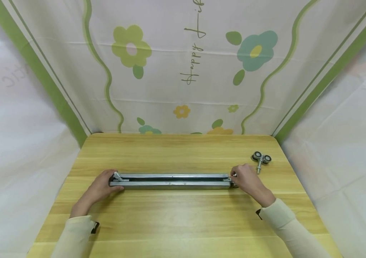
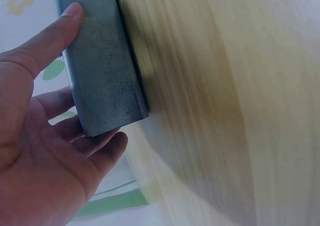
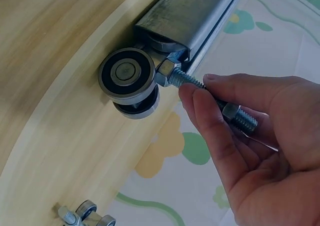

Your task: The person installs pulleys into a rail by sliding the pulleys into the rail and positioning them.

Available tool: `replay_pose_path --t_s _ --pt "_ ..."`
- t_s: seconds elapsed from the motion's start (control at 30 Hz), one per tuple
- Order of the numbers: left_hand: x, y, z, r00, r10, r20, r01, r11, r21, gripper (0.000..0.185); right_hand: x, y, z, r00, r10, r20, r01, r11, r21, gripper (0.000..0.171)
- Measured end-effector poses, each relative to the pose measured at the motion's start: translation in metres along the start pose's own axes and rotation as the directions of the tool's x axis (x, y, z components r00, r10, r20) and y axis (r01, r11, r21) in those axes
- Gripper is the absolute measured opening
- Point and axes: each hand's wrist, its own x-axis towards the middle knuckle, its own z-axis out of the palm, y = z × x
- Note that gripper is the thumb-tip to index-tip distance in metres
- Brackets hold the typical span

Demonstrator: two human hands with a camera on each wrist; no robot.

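A slotted metal rail (image 1: pixel 176 185) lies across the wooden table, slot upward. My left hand (image 1: pixel 100 186) holds its left end, thumb along the near side and fingers around the far side and end. A bolt (image 1: pixel 118 176) pokes up through the slot beside that hand. At the other end, my right hand (image 1: pixel 249 181) pinches the threaded bolt of a roller trolley (image 3: pixel 127 76) between thumb and fingers. One wheel pair of this trolley sits outside the rail's mouth; another wheel is partly inside. The left wrist view shows the rail's plain metal side (image 2: pixel 102 61).
Another roller trolley (image 1: pixel 260 158) with wheels and a bolt lies on the table (image 1: pixel 176 222) beyond the right hand. A flower-printed cloth (image 1: pixel 170 86) hangs behind the table's far edge, with pale cloth on both sides.
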Motion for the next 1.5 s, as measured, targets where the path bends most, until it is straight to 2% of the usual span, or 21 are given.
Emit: replay_pose_path --t_s 0.37,0.63,0.87,1.2,1.5 --pt "-0.001 -0.001 0.001 1.000 0.000 -0.005 0.000 1.000 -0.009 0.067 0.007 -0.017 0.003 0.999 0.007 0.033 -0.007 1.000 -0.001 0.002" --pt "0.000 -0.002 0.002 0.999 0.022 -0.035 -0.021 1.000 0.007 0.065 0.011 -0.024 0.005 0.999 -0.002 0.038 0.003 1.000 -0.025 0.004" --pt "0.001 0.000 0.000 1.000 0.017 -0.026 -0.017 1.000 0.012 0.068 0.014 -0.031 0.005 0.998 -0.011 0.054 0.011 1.000 0.000 0.006" --pt "0.002 -0.003 0.002 0.999 0.023 -0.030 -0.022 1.000 0.011 0.067 0.021 -0.049 0.011 0.996 -0.050 0.079 0.049 0.999 0.019 0.010" --pt "0.001 -0.002 0.002 1.000 0.012 -0.024 -0.012 1.000 0.004 0.068 0.027 -0.062 0.018 0.993 -0.107 0.055 0.107 0.994 0.013 0.008"
